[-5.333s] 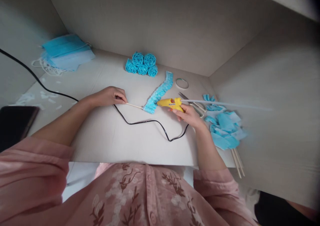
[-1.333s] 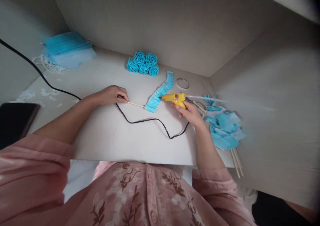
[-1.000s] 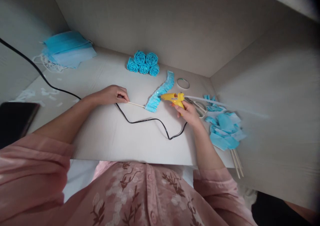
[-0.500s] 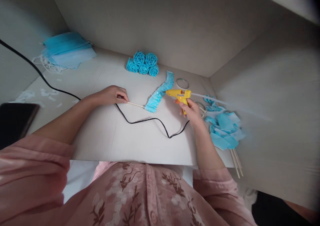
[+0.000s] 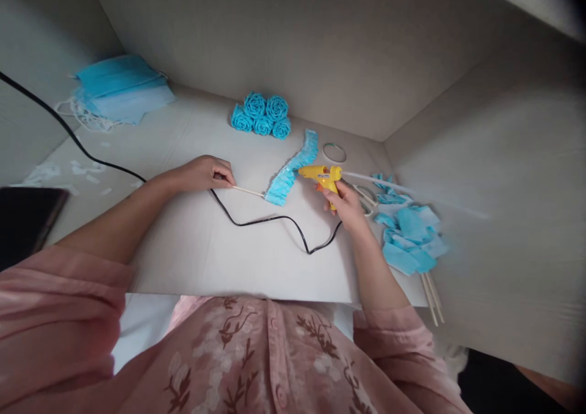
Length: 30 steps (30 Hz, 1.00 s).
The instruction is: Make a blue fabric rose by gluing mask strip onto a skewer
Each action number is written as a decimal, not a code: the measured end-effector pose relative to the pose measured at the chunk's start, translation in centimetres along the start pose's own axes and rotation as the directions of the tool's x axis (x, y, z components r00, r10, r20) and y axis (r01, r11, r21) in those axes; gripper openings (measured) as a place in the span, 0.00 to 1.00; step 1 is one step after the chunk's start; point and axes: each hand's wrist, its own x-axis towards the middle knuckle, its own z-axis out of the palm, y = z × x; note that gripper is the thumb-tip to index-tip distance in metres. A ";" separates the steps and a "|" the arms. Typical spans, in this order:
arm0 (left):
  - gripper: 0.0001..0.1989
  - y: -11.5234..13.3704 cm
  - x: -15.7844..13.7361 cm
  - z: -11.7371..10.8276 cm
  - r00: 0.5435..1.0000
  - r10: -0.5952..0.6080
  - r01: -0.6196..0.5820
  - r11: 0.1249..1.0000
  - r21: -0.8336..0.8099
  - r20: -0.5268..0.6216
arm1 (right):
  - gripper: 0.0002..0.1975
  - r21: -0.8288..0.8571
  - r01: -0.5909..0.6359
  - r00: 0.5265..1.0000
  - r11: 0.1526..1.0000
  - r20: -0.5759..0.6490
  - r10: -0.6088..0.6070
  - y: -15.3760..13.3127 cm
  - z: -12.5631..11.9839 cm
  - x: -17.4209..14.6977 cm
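My left hand [image 5: 211,173] pinches one end of a thin wooden stick [image 5: 248,191]. The stick's other end meets the lower end of a gathered light-blue strip [image 5: 284,179], which lies slantwise on the table. In my right hand [image 5: 344,201] is a yellow glue gun [image 5: 323,173], with my fingers wrapped around its handle. Its nozzle points left, at the middle of the strip; whether it touches cannot be made out. A long translucent glue stick [image 5: 379,181] juts from the gun's back.
Several rolled blue fabric roses [image 5: 262,116] are stacked at the back. Blue face masks [image 5: 121,87] lie back left, white scraps [image 5: 43,173] and a dark phone [image 5: 27,218] left. Scissors [image 5: 367,201], a ring [image 5: 334,152], blue scraps [image 5: 412,234] and sticks [image 5: 431,298] lie right. A black cord [image 5: 256,221] crosses the table.
My right hand has moved the glue gun slightly left along the strip. My left hand, the stick and the strip have stayed in place.
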 end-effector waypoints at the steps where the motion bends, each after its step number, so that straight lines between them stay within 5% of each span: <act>1: 0.14 0.1 0.0 0.0 1.000 -0.001 0.001 1.000 0.003 0.000 | 0.18 -0.025 0.004 1.000 1.000 0.007 -0.004 0.1 0.0 0.1; 5: 0.15 0.2 0.0 0.0 1.000 0.004 -0.004 1.000 0.001 0.000 | 0.18 -0.084 0.019 1.000 0.996 0.005 -0.018 0.4 -0.5 0.2; 12: 0.14 -0.1 0.0 0.1 1.000 0.012 -0.012 1.000 0.007 -0.010 | 0.19 0.115 -0.011 0.998 0.993 -0.067 0.018 -0.2 -1.1 -0.2; 20: 0.14 0.1 0.0 0.0 1.000 -0.004 0.004 1.000 0.022 -0.008 | 0.17 -0.028 -0.014 1.000 1.000 0.003 0.014 0.0 -0.5 0.1; 25: 0.15 0.2 0.0 0.0 1.000 -0.019 0.019 0.999 0.031 0.003 | 0.15 0.111 -0.010 0.998 0.994 -0.060 0.017 -0.2 -1.3 -0.1; 30: 0.16 0.2 -0.1 -0.1 1.000 -0.024 0.024 0.999 0.032 0.011 | 0.17 0.183 -0.021 0.996 0.983 0.093 0.004 -0.8 -1.3 -0.8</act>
